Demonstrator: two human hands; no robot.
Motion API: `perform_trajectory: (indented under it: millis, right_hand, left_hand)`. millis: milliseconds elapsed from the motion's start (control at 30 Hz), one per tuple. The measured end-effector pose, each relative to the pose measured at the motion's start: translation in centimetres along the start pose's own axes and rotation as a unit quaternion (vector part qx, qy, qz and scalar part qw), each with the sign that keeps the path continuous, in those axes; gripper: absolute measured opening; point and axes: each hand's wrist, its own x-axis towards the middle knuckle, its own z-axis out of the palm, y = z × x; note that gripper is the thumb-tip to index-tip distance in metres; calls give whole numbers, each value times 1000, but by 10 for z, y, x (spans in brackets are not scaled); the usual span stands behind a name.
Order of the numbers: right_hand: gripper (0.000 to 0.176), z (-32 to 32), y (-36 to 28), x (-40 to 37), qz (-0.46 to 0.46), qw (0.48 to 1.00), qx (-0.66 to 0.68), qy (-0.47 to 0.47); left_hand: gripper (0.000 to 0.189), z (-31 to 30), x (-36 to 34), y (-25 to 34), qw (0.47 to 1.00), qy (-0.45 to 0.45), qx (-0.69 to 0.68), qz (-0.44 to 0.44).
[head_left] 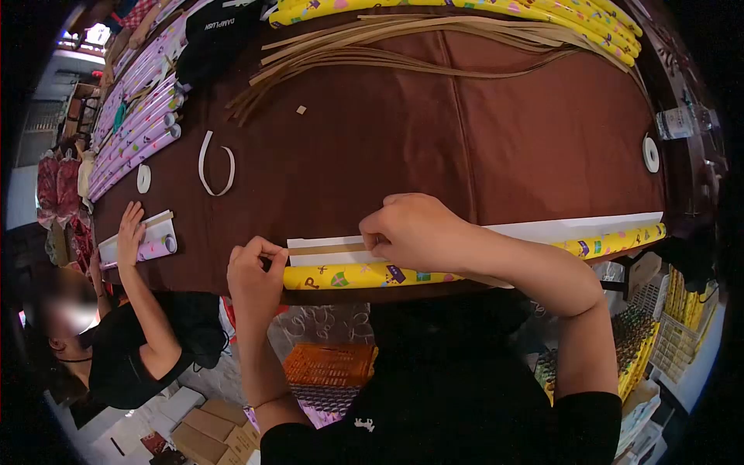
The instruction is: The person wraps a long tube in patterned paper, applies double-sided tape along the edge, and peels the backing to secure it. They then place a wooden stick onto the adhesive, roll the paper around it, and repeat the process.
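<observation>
A roll of yellow patterned wrapping paper (341, 277) lies along the table's near edge, its white margin (573, 227) turned upward. A tan strip (329, 249) runs along that margin from the left end and disappears beneath my right hand (415, 232). The fingers of this hand are curled and pinched on the strip, partly hiding it. At the roll's left end, my left hand (257, 271) is closed, with thumb and forefinger pinching the paper's corner.
Long tan strips (372, 54) spread across the back, before more yellow rolls (465, 9). A curled white strip (230, 170), tape rolls (143, 178) (651, 154) and a bottle (686, 122) lie around. On the left, a co-worker's hand (130, 232) touches a purple roll (159, 248).
</observation>
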Motion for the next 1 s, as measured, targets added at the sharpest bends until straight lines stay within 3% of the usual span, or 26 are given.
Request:
perform_trajectory:
  millis: [333, 400, 433, 500, 633, 867, 1000]
  right_hand:
    - [7, -1, 0, 0, -5, 1000, 6, 0]
    - [9, -3, -2, 0, -7, 1000, 6, -5]
    - [10, -6, -3, 0, 5, 1000, 13, -19]
    - [11, -6, -2, 0, 10, 999, 19, -37]
    - [12, -4, -3, 0, -4, 1000, 15, 4]
    - [13, -1, 1, 0, 0, 999, 39, 0]
    - [20, -2, 1, -5, -18, 999, 36, 2]
  left_hand:
    - [16, 2, -7, 5, 994, 63, 86, -5]
    - [13, 11, -16, 10, 978, 185, 3, 96]
    - [16, 10, -21, 12, 975, 158, 41, 152]
    - [20, 23, -36, 23, 955, 146, -50, 254]
    - [29, 41, -53, 51, 956, 81, -1, 281]
    - [25, 76, -53, 48, 954, 132, -9, 270]
    - [24, 76, -54, 48, 954, 115, 20, 277]
